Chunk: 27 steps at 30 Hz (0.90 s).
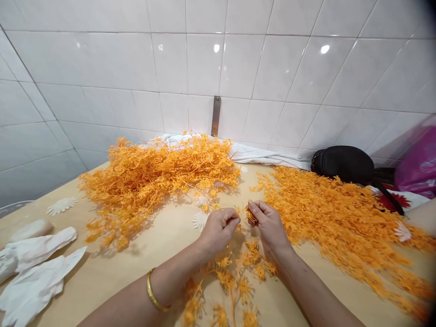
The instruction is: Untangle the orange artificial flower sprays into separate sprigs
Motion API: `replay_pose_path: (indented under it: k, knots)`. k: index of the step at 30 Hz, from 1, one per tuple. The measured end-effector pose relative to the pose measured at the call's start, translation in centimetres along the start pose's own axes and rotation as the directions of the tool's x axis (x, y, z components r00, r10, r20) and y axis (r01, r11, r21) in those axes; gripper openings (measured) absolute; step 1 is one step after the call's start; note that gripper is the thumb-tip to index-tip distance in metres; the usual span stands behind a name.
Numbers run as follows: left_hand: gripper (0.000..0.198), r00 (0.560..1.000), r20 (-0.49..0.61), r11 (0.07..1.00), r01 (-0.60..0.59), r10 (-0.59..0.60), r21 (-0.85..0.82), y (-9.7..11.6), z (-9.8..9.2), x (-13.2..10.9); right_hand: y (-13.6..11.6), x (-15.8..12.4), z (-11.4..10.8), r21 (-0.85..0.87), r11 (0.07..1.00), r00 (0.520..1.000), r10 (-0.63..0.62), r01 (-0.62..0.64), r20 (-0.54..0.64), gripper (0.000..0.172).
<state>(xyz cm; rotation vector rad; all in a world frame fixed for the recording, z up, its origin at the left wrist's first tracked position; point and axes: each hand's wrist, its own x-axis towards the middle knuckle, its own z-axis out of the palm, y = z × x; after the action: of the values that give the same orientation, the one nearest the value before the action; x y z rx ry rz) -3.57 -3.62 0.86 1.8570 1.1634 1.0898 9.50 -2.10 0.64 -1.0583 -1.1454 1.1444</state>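
Note:
My left hand is closed in a pinch on a small orange plastic piece by its fingertips. Just to its right, my right hand pinches more small orange pieces between thumb and fingers. The two hands are apart by a narrow gap. Below and between my forearms lies an orange plastic flower spray with several spiky blossoms on thin stems. A white petal disc rests beside my left hand.
A tangled orange heap stands at the left back, and a flatter orange pile spreads on the right. White gloves lie at the left edge. A black pouch and purple bag sit by the tiled wall. Another person's arm shows at right.

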Motion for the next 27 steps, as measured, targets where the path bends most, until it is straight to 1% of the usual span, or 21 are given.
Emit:
replay_pose_path:
  k: [2, 4, 6, 7, 8, 10, 11, 12, 14, 15, 16, 18, 20, 22, 25, 27]
  knots:
    - [0.018, 1.0, 0.009, 1.0, -0.004, 0.004, -0.013, 0.3, 0.2, 0.3, 0.0, 0.1, 0.1, 0.014, 1.0, 0.996, -0.024, 0.025, -0.086, 0.028]
    - [0.018, 1.0, 0.008, 1.0, -0.025, 0.026, -0.018, 0.7, 0.4, 0.4, 0.0, 0.4, 0.2, 0.046, 0.998, 0.99, -0.03, 0.037, -0.138, 0.028]
    - [0.019, 0.998, -0.006, 0.998, -0.059, 0.059, -0.002, 0.9, 0.5, 0.4, -0.2, 0.9, -0.2, 0.076, 0.996, 0.983, -0.023, 0.038, -0.18, 0.026]
    - [0.019, 0.997, -0.012, 0.997, -0.081, 0.081, 0.018, 1.0, 0.5, 0.2, -0.4, 1.2, -0.6, 0.087, 0.996, 0.974, -0.006, 0.026, -0.225, 0.025]
    - [0.019, 0.995, -0.016, 0.994, -0.099, 0.1, 0.042, 1.1, 0.4, 0.0, -0.6, 1.5, -1.2, 0.098, 0.995, 0.958, 0.018, 0.01, -0.285, 0.025]
    - [0.019, 0.993, -0.015, 0.992, -0.114, 0.115, 0.062, 1.0, 0.3, -0.3, -1.1, 2.1, -2.4, 0.116, 0.993, 0.906, 0.072, -0.025, -0.417, 0.025]
    - [0.019, 0.994, -0.017, 0.993, -0.107, 0.108, 0.047, 1.0, 0.2, -0.5, -1.3, 2.3, -2.9, 0.111, 0.993, 0.897, 0.075, -0.03, -0.435, 0.026]
    - [0.019, 0.996, -0.024, 0.996, -0.09, 0.09, 0.012, 0.9, 0.1, -0.5, -1.5, 2.3, -3.2, 0.086, 0.995, 0.913, 0.082, -0.052, -0.4, 0.025]
    - [0.02, 0.998, -0.052, 0.996, -0.04, 0.036, -0.083, 0.7, 0.0, -0.4, -1.7, 2.1, -3.3, 0.004, 0.994, 0.975, 0.105, -0.107, -0.196, 0.024]
    - [0.02, 0.998, -0.065, 0.992, -0.017, 0.009, -0.127, 0.5, -0.1, -0.3, -1.7, 1.8, -3.0, -0.023, 0.991, 0.988, 0.13, -0.132, -0.085, 0.023]
    - [0.02, 0.997, -0.075, 0.986, 0.002, -0.015, -0.166, 0.4, -0.1, -0.2, -1.7, 1.6, -2.7, -0.028, 0.987, 0.987, 0.158, -0.157, 0.01, 0.023]
    - [0.019, 0.996, -0.076, 0.971, 0.028, -0.047, -0.236, 0.1, -0.1, 0.0, -1.6, 1.1, -2.0, 0.029, 0.974, 0.968, 0.219, -0.224, 0.121, 0.023]
    - [0.019, 0.996, -0.064, 0.954, 0.044, -0.066, -0.298, 0.0, 0.0, 0.0, -1.4, 0.8, -1.5, 0.109, 0.943, 0.938, 0.29, -0.314, 0.19, 0.023]
    - [0.019, 0.996, -0.044, 0.942, 0.055, -0.074, -0.331, -0.1, 0.1, 0.0, -1.1, 0.6, -1.4, 0.17, 0.906, 0.903, 0.335, -0.387, 0.268, 0.022]
    - [0.02, 0.997, -0.023, 0.943, 0.062, -0.073, -0.328, -0.1, 0.2, -0.1, -0.8, 0.4, -1.4, 0.199, 0.884, 0.864, 0.329, -0.424, 0.381, 0.019]
    - [0.02, 0.997, -0.024, 0.944, 0.06, -0.071, -0.326, -0.1, 0.2, 0.0, -0.8, 0.3, -1.4, 0.176, 0.891, 0.851, 0.318, -0.419, 0.418, 0.019]
